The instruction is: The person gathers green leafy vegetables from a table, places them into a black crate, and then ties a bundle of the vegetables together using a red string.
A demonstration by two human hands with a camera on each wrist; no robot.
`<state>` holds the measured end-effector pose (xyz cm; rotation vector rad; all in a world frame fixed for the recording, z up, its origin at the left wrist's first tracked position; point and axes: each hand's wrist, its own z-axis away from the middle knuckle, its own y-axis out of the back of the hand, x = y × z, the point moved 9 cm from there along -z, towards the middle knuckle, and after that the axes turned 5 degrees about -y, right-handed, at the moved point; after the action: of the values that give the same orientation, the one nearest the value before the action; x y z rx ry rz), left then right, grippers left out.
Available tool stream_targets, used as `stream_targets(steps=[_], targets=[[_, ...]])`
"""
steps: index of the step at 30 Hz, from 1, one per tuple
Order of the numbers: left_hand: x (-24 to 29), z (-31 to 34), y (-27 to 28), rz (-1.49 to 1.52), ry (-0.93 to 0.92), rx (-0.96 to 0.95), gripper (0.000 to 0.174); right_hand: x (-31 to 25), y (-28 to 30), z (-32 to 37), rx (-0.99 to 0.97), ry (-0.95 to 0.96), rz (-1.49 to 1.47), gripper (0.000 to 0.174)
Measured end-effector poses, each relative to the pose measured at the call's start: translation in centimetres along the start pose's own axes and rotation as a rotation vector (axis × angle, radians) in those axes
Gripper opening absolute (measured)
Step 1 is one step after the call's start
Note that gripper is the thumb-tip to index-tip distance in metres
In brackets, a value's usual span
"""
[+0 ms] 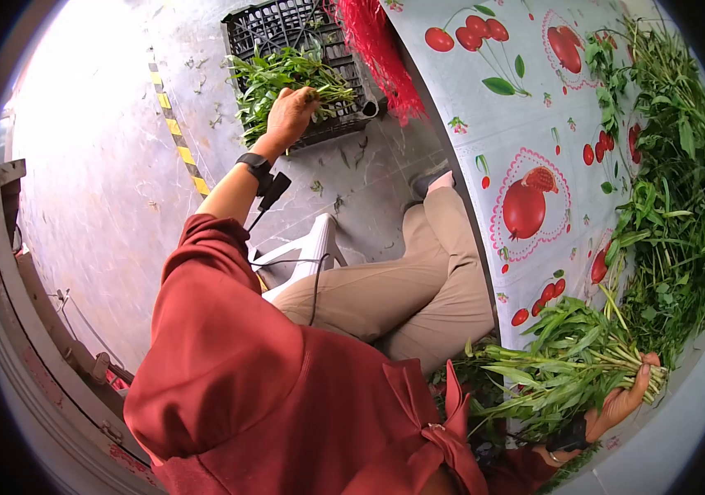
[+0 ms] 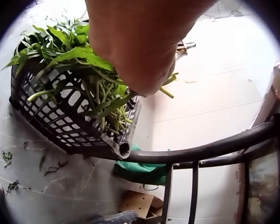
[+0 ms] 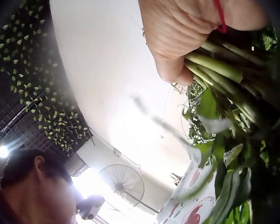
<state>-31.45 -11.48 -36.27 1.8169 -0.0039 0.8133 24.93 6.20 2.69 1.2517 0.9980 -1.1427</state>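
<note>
At the black plastic crate [image 1: 366,115], my left hand [image 1: 289,117] grips leafy green stems; cut ends stick out beyond the hand in the left wrist view, where the fingers are mostly hidden. A layer of leafy greens [image 1: 266,82] lies in that crate. My right hand [image 1: 623,404] holds a bunch of long-leaved greens [image 1: 571,355] by its stem ends, leaves pointing toward my lap. Thick stems [image 3: 214,70] lie under the thumb in the right wrist view. This bunch is over the near end of the table, beside a big heap of greens [image 1: 682,181].
A cherry-and-pomegranate tablecloth [image 1: 468,124] covers the table on my right. Red fringe [image 1: 381,62] hangs near the crate. A white plastic stool [image 1: 319,239] is under me. Leaf scraps lie on the floor, near yellow-black tape [image 1: 173,124]. A green bag [image 2: 142,172] lies beyond the crate.
</note>
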Motion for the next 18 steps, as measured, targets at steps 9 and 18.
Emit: stream_targets(steps=[9, 18], targets=[[-4.0, 0.6, 7.7, 0.384, 0.118, 0.274, 0.016, 0.2, 0.2, -0.1, -0.02, 0.029, -0.032, 0.019], [-1.2, -0.4, 23.5, -0.344, -0.17, 0.472, 0.026, 0.2, 2.5, 0.0, 0.183, 0.094, 0.082, 0.033]])
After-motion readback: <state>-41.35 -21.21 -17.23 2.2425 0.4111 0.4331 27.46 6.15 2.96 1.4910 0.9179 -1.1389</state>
